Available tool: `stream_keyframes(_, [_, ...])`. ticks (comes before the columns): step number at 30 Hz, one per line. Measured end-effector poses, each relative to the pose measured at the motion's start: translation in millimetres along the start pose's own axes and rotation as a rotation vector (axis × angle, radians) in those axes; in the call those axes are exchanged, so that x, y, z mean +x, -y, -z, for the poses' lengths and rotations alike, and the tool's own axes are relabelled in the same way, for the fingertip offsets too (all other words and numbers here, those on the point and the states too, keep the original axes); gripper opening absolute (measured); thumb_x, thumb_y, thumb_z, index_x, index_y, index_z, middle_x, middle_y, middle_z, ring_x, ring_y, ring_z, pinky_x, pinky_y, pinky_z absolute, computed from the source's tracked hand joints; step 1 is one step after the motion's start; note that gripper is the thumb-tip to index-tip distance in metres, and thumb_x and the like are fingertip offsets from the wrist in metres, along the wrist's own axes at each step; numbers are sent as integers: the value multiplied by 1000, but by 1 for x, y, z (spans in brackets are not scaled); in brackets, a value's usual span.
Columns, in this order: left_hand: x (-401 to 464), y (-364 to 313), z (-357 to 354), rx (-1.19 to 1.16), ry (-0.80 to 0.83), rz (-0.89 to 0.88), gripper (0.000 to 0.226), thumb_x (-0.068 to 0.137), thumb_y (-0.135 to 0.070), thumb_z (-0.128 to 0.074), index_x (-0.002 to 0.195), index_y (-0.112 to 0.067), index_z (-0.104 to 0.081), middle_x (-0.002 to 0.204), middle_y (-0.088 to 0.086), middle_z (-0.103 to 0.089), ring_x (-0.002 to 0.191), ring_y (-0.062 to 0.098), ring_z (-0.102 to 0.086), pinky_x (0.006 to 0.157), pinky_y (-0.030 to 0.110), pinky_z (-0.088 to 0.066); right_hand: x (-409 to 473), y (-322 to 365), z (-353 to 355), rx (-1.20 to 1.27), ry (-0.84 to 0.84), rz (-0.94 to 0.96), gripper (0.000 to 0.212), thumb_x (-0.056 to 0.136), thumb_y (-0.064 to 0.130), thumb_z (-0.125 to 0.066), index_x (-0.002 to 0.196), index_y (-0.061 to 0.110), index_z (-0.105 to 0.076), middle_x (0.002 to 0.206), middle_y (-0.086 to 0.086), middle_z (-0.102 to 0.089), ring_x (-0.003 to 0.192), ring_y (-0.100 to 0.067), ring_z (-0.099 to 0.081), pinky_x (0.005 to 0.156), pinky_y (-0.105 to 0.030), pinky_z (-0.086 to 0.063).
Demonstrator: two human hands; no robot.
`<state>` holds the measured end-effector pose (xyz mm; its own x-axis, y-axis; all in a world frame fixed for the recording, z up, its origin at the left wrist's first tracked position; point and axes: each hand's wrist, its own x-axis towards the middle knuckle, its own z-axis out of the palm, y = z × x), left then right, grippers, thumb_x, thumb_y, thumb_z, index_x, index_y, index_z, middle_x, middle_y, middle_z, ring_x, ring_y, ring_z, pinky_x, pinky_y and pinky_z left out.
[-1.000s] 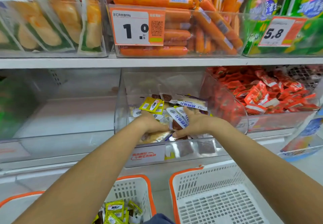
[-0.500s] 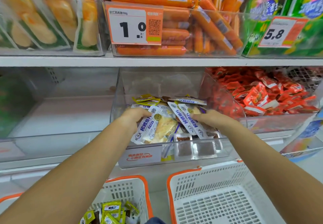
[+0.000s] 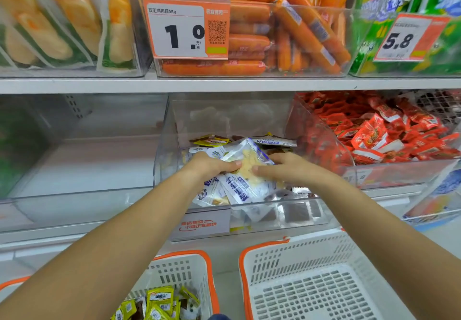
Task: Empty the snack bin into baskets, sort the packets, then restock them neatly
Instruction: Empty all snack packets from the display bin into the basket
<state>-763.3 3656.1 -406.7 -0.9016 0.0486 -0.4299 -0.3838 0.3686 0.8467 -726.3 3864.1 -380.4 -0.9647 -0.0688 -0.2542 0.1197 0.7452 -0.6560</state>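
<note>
A clear snack bin (image 3: 311, 216) stands on the middle shelf, holding white-and-blue packets (image 3: 239, 190) and a few yellow packets (image 3: 212, 142) at the back. My left hand (image 3: 212, 165) and my right hand (image 3: 284, 167) are both inside the bin, pressed together around a bunch of the white-and-blue packets, lifted a little above the rest. Below the shelf sit two white baskets with orange rims: the left basket (image 3: 184, 272) holds yellow packets (image 3: 159, 302), and the right basket (image 3: 311, 284) shows only its slotted floor.
An empty clear bin (image 3: 82, 195) stands left of the snack bin, and a bin of red packets (image 3: 389, 135) to its right. The upper shelf (image 3: 224, 85) carries orange sausages (image 3: 249, 37), pale buns and green packs behind price tags.
Both hands have gathered the white-and-blue packets from the pile, closed in on them from either side and raised the bunch toward the bin's front.
</note>
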Motion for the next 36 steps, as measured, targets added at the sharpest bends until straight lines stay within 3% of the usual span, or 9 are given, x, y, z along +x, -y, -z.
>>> stream_keyframes(4, [2, 2, 3, -69, -3, 19, 131, 2, -67, -86, 116, -7, -61, 110, 8, -68, 101, 26, -65, 92, 42, -52, 5, -15, 16, -49, -138, -156, 61, 91, 62, -43, 111, 8, -64, 103, -11, -62, 92, -25, -57, 78, -31, -40])
stream_keyframes(7, [-16, -4, 3, -56, 28, 36, 94, 33, -53, -93, 108, -4, -64, 107, 9, -69, 102, 25, -63, 97, 41, -47, 9, -12, 12, -79, -55, -248, 61, 98, 54, -33, 115, 1, -56, 104, -12, -51, 93, -25, -48, 81, -29, -34])
stream_keyframes(11, [-19, -1, 4, -59, 56, 61, 63, 57, -40, -89, 105, -7, -65, 101, 8, -71, 96, 23, -66, 97, 41, -49, 16, -5, 13, -148, -57, -287, 56, 99, 54, -26, 79, 10, -53, 96, -14, -52, 96, -27, -48, 84, -30, -33])
stream_keyframes(14, [-22, -2, 2, -68, 77, 58, 77, 47, -48, -91, 109, -10, -65, 98, 5, -72, 94, 21, -68, 95, 40, -51, 21, -5, 12, -77, -85, -297, 63, 100, 53, -28, 131, 3, -51, 142, -18, -43, 128, -31, -42, 102, -33, -32])
stream_keyframes(19, [-10, 2, 5, -59, 11, 19, 118, 14, -72, -85, 115, -16, -62, 107, 3, -70, 97, 23, -68, 91, 41, -52, 19, -7, 10, 70, -55, -274, 68, 96, 58, -36, 141, 7, -41, 149, -13, -37, 132, -28, -40, 106, -33, -30])
stream_keyframes(24, [-23, -5, 6, -162, 110, -61, 83, 41, -55, -91, 108, -12, -68, 93, 5, -75, 89, 25, -71, 92, 44, -53, 13, -9, 6, 334, 71, -197, 40, 98, 48, -39, 107, 20, -66, 126, -10, -63, 109, -23, -61, 104, -37, -40])
stream_keyframes(28, [-41, -15, 5, -199, 293, -141, 50, 63, -33, -85, 106, -11, -71, 100, 9, -74, 96, 27, -70, 98, 47, -49, 7, -9, 14, 666, 181, -43, 54, 81, 60, -59, 122, 25, -63, 118, -4, -68, 110, -22, -64, 99, -44, -48])
stream_keyframes(32, [-48, -19, -2, -135, 173, -298, 34, 70, -26, -84, 101, -20, -73, 96, -3, -75, 94, 17, -71, 96, 43, -51, -11, 0, 22, 580, 363, 103, 45, 75, 39, -69, 116, 20, -63, 113, -2, -70, 107, -18, -66, 98, -36, -48])
stream_keyframes(36, [-56, -21, -8, -110, 29, -437, 26, 70, -20, -84, 92, -26, -72, 88, -9, -75, 85, 8, -70, 88, 34, -55, -20, 3, 16, 534, 261, 208, 45, 73, 18, -74, 116, 19, -62, 110, -3, -71, 104, -20, -67, 88, -31, -52])
